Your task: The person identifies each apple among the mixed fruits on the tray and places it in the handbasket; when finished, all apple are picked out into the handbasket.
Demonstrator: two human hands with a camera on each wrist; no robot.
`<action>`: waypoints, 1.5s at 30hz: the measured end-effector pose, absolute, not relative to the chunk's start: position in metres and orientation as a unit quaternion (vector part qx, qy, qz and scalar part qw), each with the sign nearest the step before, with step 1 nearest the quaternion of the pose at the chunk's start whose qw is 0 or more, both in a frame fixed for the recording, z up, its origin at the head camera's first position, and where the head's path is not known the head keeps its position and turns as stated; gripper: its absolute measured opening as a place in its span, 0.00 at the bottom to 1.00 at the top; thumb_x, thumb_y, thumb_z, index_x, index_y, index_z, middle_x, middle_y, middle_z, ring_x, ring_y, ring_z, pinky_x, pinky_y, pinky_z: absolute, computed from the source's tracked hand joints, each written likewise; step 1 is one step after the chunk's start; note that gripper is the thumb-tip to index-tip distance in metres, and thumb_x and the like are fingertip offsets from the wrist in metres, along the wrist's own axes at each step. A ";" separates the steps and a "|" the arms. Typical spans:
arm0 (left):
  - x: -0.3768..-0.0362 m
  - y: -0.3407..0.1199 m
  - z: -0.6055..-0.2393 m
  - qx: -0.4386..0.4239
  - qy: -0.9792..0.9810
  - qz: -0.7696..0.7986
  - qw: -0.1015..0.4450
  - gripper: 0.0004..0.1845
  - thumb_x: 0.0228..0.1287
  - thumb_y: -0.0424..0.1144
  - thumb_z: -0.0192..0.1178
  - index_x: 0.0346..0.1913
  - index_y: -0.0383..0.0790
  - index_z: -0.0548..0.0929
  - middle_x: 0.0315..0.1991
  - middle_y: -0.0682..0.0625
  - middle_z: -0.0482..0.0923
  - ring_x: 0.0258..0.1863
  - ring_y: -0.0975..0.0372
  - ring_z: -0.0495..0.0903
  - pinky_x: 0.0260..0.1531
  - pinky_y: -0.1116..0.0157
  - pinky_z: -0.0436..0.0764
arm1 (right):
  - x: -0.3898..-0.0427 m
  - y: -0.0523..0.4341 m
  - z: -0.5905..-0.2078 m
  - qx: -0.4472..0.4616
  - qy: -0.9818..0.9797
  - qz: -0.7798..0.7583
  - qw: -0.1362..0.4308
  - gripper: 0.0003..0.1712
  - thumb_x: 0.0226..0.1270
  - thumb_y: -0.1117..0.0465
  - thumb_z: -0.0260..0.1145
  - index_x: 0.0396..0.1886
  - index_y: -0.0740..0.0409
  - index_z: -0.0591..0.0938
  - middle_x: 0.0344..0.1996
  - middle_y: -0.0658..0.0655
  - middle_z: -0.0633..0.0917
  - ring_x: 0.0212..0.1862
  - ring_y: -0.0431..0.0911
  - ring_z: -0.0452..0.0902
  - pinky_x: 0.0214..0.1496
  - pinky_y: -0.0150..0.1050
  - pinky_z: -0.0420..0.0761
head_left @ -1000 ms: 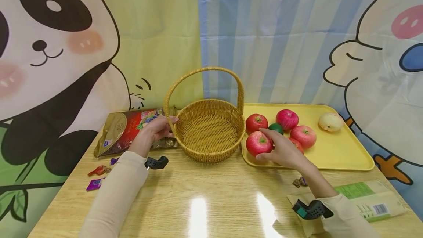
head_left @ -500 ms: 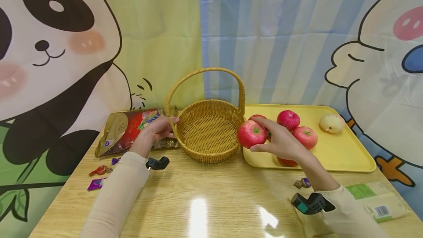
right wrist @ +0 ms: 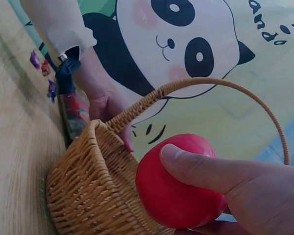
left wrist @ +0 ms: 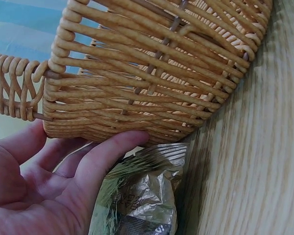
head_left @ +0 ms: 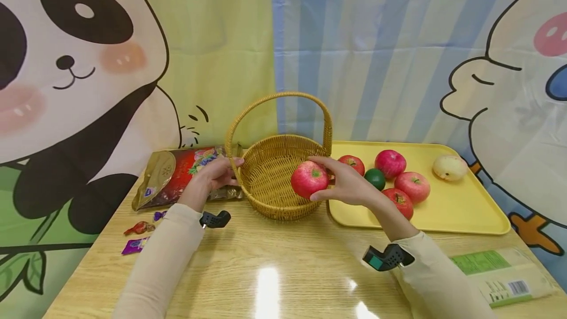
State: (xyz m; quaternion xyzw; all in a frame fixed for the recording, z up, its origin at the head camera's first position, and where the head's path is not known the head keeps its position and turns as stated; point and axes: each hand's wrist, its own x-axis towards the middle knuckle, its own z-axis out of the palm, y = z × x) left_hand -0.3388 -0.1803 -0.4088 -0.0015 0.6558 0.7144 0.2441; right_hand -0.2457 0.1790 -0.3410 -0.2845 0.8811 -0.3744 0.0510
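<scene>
My right hand (head_left: 347, 183) holds a red apple (head_left: 309, 180) between thumb and fingers, over the right part of the wicker basket (head_left: 276, 209). The right wrist view shows the thumb across the apple (right wrist: 179, 191) and the basket (right wrist: 83, 191) below it. At the basket's left side, my left hand (head_left: 215, 174) grips the rim by the foot of the handle. In the left wrist view, a finger of the left hand (left wrist: 59, 191) lies along the woven outer wall of the basket (left wrist: 137, 88). The basket floor that shows is bare.
Several red apples (head_left: 414, 187), a dark green round thing (head_left: 375, 179) and a pale fruit (head_left: 449, 168) lie on the yellow tray (head_left: 474, 210). A red-gold bag (head_left: 166, 181) and wrapped candies (head_left: 139, 228) lie left. A green-white packet (head_left: 500, 279) is front right.
My right hand has lifted the apple from the tray and carried it left, over the basket. My left hand stays at the basket's rim.
</scene>
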 end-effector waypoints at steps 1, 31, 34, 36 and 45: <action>-0.339 -0.180 -0.409 -0.003 0.655 0.715 0.246 0.16 0.75 0.39 0.49 0.59 0.32 0.70 0.51 0.47 0.78 0.54 0.56 0.79 0.54 0.49 0.78 | -0.248 0.176 -0.343 -0.286 0.881 -0.374 0.053 0.51 0.49 0.49 0.78 0.72 0.50 0.64 0.64 0.56 0.73 0.61 0.52 0.74 0.56 0.49 0.80; -0.330 -0.175 -0.394 -0.001 0.662 0.703 0.261 0.22 0.76 0.38 0.47 0.65 0.28 0.64 0.59 0.40 0.71 0.62 0.49 0.72 0.60 0.45 0.72 | -0.288 0.100 -0.391 -0.290 0.886 -0.358 0.049 0.51 0.48 0.48 0.79 0.72 0.53 0.66 0.67 0.57 0.73 0.65 0.53 0.71 0.64 0.51 0.73; -0.331 -0.175 -0.394 -0.001 0.662 0.703 0.261 0.23 0.76 0.38 0.47 0.65 0.28 0.63 0.60 0.40 0.71 0.62 0.49 0.72 0.58 0.47 0.74 | -0.288 0.099 -0.392 -0.305 0.885 -0.349 0.050 0.51 0.50 0.48 0.78 0.72 0.56 0.65 0.66 0.58 0.73 0.65 0.53 0.71 0.65 0.51 0.73; -0.331 -0.175 -0.396 0.000 0.663 0.702 0.258 0.22 0.76 0.38 0.47 0.64 0.28 0.64 0.59 0.40 0.71 0.61 0.51 0.73 0.58 0.48 0.74 | -0.288 0.097 -0.393 -0.315 0.884 -0.342 0.057 0.50 0.50 0.49 0.78 0.71 0.56 0.65 0.66 0.58 0.73 0.65 0.53 0.71 0.65 0.50 0.73; -0.339 -0.179 -0.409 0.009 0.671 0.699 0.248 0.20 0.76 0.41 0.47 0.63 0.32 0.67 0.58 0.44 0.72 0.60 0.52 0.74 0.62 0.43 0.70 | -0.285 0.094 -0.393 -0.340 0.886 -0.306 0.082 0.48 0.53 0.52 0.77 0.71 0.57 0.65 0.65 0.57 0.73 0.65 0.51 0.71 0.66 0.48 0.72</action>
